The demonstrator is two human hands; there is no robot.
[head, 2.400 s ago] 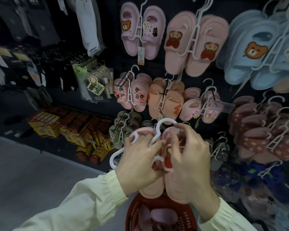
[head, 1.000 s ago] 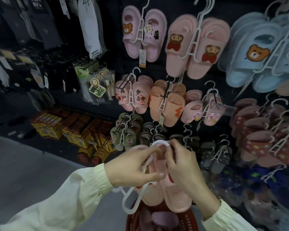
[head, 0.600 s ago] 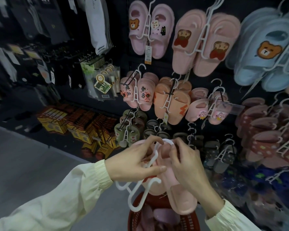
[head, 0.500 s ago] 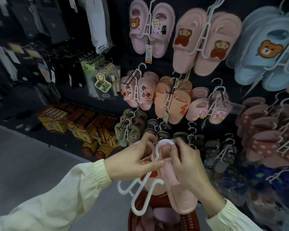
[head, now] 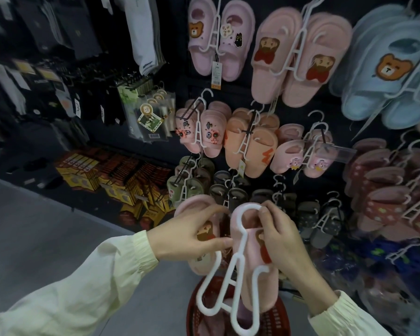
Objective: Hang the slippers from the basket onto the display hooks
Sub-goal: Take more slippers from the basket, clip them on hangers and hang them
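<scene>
I watch left fingers [head: 218, 242] pinch one pink slipper [head: 196, 205], right fingers [head: 265, 213] grip its mate [head: 251, 265] and white hanger [head: 246, 235]; unhung; more in basket [head: 275, 320], six o'clock.

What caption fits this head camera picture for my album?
Left hand and right hand hold pink slippers and a white hanger above a red basket.

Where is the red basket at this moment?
In the head view, the red basket is at the bottom centre, just below the pink slippers and the white hanger.
</scene>
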